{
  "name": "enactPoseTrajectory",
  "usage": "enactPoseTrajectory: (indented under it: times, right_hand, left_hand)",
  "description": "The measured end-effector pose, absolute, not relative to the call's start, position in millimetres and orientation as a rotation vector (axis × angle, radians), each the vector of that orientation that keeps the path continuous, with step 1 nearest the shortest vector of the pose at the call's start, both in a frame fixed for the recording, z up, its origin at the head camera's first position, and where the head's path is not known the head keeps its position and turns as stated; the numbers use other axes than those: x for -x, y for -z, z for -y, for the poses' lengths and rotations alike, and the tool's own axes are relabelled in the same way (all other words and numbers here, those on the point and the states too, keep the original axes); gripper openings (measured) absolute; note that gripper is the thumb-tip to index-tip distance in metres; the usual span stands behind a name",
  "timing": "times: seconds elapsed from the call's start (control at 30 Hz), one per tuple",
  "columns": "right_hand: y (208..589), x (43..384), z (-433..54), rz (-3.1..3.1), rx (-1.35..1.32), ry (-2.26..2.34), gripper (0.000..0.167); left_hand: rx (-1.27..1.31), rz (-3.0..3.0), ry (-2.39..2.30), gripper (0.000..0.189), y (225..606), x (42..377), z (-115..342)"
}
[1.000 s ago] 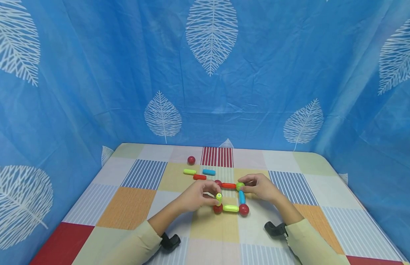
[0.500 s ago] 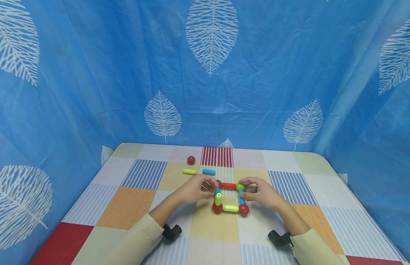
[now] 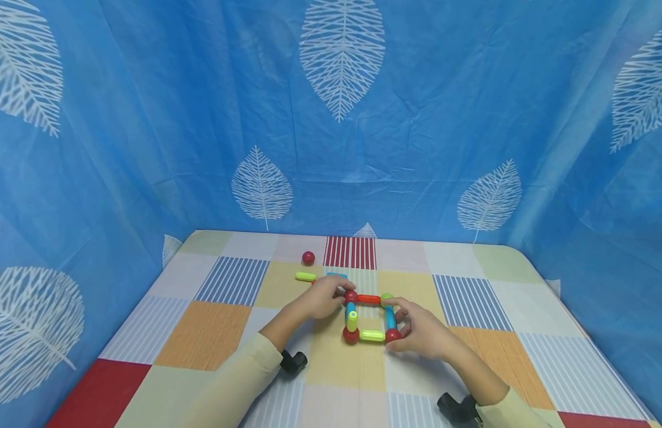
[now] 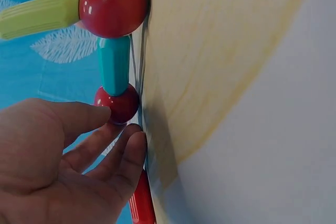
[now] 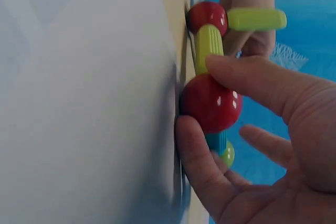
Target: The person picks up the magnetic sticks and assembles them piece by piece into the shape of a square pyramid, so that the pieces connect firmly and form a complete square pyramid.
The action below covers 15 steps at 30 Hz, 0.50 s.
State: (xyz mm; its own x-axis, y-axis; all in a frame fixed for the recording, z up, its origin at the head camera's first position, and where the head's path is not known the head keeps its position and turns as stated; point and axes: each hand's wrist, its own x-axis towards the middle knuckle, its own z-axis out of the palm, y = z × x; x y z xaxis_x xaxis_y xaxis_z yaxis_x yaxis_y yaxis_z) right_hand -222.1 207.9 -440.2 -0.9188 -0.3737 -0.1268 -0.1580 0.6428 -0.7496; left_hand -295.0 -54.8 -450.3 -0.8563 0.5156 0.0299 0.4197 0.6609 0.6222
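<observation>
A square of toy building rods and balls lies on the table. Its far-left red ball [image 3: 350,297] is pinched by my left hand [image 3: 324,298], thumb against it in the left wrist view. My right hand [image 3: 424,330] grips the near-right red ball [image 5: 211,103] between thumb and finger. A green ball [image 3: 387,298] forms the far-right corner. On the near-left red ball [image 3: 350,336] a yellow-green rod [image 3: 352,321] stands upright. The sides are a red rod [image 3: 369,299], a yellow-green rod [image 3: 372,336], a right blue rod [image 3: 390,318] and a left blue rod [image 4: 114,66].
Behind my left hand lie a loose yellow-green rod [image 3: 306,276], a blue rod [image 3: 337,275] and a mostly hidden red rod [image 4: 142,200]. A loose red ball [image 3: 308,258] sits farther back. A blue leaf-print curtain [image 3: 406,148] surrounds the patchwork-covered table [image 3: 213,333].
My left hand has let go of the upright yellow-green rod and moved back to the far-left red ball. My right hand has come from the green ball to the near-right red ball.
</observation>
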Motion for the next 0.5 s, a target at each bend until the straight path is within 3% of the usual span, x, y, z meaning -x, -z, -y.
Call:
enactPoseTrajectory:
  times: [0.5]
  right_hand:
    - [446,255,-231,-2.593,0.517,1.177,0.051]
  left_hand:
    - [-0.597,-2.652,-1.078,0.027,446,284,71]
